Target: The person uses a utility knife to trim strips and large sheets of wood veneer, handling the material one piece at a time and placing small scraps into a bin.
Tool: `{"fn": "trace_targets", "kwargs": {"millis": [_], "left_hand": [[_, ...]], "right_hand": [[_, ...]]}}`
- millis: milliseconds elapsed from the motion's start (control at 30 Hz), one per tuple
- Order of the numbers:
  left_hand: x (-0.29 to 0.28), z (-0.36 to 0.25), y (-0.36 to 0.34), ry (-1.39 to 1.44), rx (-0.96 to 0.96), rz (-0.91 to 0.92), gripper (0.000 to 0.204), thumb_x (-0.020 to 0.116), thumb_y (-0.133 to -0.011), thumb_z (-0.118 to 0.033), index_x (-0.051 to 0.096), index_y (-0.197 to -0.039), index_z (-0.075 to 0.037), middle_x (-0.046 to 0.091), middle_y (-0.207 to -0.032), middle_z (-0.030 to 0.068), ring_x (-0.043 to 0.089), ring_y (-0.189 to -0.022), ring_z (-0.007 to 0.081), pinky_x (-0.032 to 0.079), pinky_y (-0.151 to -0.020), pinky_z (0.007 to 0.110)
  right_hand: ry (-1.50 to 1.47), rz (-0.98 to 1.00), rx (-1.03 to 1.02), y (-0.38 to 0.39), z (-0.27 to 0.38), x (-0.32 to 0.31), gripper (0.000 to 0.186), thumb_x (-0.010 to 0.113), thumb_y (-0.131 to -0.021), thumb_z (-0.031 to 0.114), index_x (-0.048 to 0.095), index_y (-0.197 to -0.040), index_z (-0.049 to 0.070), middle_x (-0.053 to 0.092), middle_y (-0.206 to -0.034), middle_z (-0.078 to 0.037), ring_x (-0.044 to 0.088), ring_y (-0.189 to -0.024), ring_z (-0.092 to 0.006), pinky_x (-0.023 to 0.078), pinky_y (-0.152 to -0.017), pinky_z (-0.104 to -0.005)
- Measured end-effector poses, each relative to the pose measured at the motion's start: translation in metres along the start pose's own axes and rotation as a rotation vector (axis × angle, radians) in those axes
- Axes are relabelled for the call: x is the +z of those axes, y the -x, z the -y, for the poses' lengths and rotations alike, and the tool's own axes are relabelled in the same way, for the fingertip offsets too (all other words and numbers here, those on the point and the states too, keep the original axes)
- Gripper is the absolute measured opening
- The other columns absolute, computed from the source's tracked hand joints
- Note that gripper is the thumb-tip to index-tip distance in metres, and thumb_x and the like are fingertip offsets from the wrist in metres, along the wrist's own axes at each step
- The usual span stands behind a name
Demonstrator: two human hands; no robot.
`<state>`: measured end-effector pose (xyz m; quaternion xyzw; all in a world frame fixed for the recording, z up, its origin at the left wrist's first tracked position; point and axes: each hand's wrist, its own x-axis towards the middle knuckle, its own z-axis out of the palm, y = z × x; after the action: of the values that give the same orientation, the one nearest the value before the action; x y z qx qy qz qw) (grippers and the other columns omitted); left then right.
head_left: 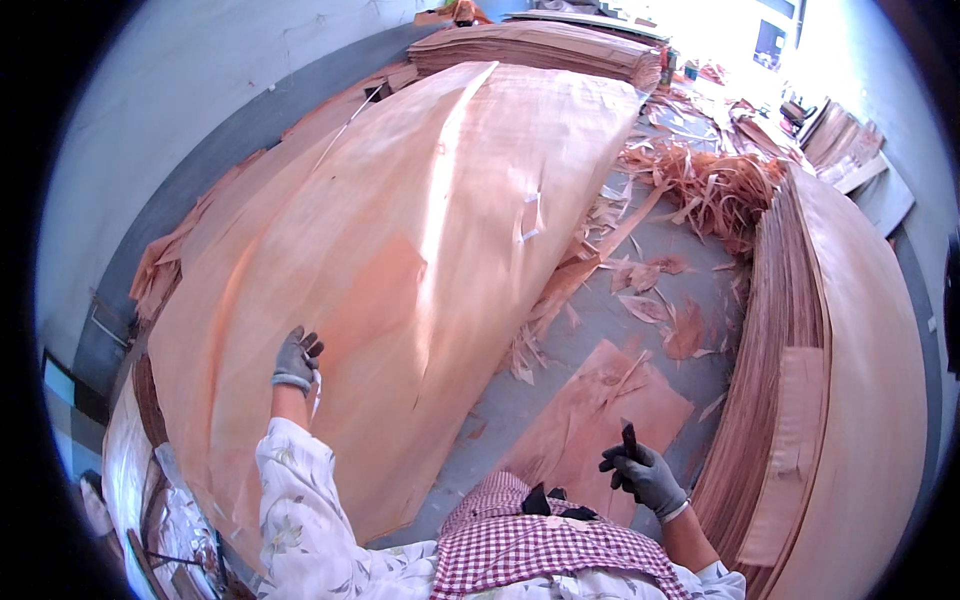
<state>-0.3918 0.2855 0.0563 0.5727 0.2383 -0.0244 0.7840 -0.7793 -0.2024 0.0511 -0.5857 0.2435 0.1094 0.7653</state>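
A large pale wood veneer sheet (370, 230), with a lengthwise bright streak and a small torn spot on its right half, spans the left and middle. My left hand (298, 356), in a grey glove, is over the sheet with fingers curled round a thin white strip (316, 392) that hangs beside the wrist. My right hand (645, 478), gloved and closed on a dark narrow tool (628, 438), is held above a reddish veneer offcut (610, 400) lying on the grey floor.
A tall veneer stack (750, 370) runs along my right, topped by paler sheets (865, 350). Shredded scraps (710, 195) heap at its far end. Another stack (530, 50) stands at the back, near a bright opening. A wall (170, 110) curves along the left, with loose veneer beside it.
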Motion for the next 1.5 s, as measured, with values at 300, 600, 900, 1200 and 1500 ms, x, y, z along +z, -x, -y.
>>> {"fn": "trace_targets", "kwargs": {"millis": [300,600,900,1200,1500], "left_hand": [[0.12,0.027,0.041,-0.312,0.094,0.097,0.031,0.052,-0.085,-0.03,0.054,-0.103,-0.005,0.061,-0.086,0.0098,0.054,-0.058,0.0148,0.029,-0.034,0.019],[0.228,0.102,-0.007,-0.269,-0.022,0.499,0.026,0.048,-0.086,-0.017,0.053,-0.107,-0.003,0.063,-0.092,0.0103,0.061,-0.057,0.0166,0.032,-0.034,0.019],[0.305,0.148,0.059,-0.574,-0.209,0.265,0.029,0.057,-0.083,-0.018,0.058,-0.102,0.003,0.063,-0.089,0.0106,0.063,-0.065,0.0177,0.044,-0.049,0.022],[0.333,0.19,0.13,-0.545,-0.294,-0.268,0.026,0.054,-0.084,-0.023,0.06,-0.098,-0.002,0.063,-0.086,0.007,0.062,-0.061,0.0152,0.038,-0.04,0.022],[0.3,0.184,0.104,-0.169,-0.016,-0.89,0.049,0.06,-0.08,-0.032,0.043,-0.117,-0.005,0.054,-0.087,0.0056,0.052,-0.053,0.0139,0.034,-0.038,0.023]], "right_hand": [[0.15,0.214,-0.086,-0.173,0.099,-0.059,0.024,0.05,-0.077,0.008,0.06,-0.098,0.001,0.062,-0.095,-0.007,0.057,-0.071,-0.009,0.041,-0.058,-0.0192],[0.124,-0.01,-0.068,-0.357,0.223,-0.106,0.019,0.06,-0.081,0.02,0.061,-0.094,0.007,0.062,-0.095,-0.004,0.059,-0.074,-0.0106,0.038,-0.05,-0.0193],[0.056,-0.211,-0.068,-0.591,0.292,-0.17,0.03,0.067,-0.079,0.03,0.059,-0.097,0.007,0.058,-0.078,-0.004,0.056,-0.06,-0.0171,0.036,-0.042,-0.0265],[-0.006,-0.314,-0.301,-0.739,0.294,-0.192,0.023,0.072,-0.074,0.016,0.061,-0.09,0.002,0.06,-0.07,-0.003,0.053,-0.051,-0.0137,0.044,-0.044,-0.0265],[-0.168,-0.179,-0.22,-0.692,0.278,-0.2,0.023,0.067,-0.079,0.016,0.058,-0.098,0.006,0.06,-0.075,-0.002,0.051,-0.051,-0.0126,0.035,-0.041,-0.0237]]}}
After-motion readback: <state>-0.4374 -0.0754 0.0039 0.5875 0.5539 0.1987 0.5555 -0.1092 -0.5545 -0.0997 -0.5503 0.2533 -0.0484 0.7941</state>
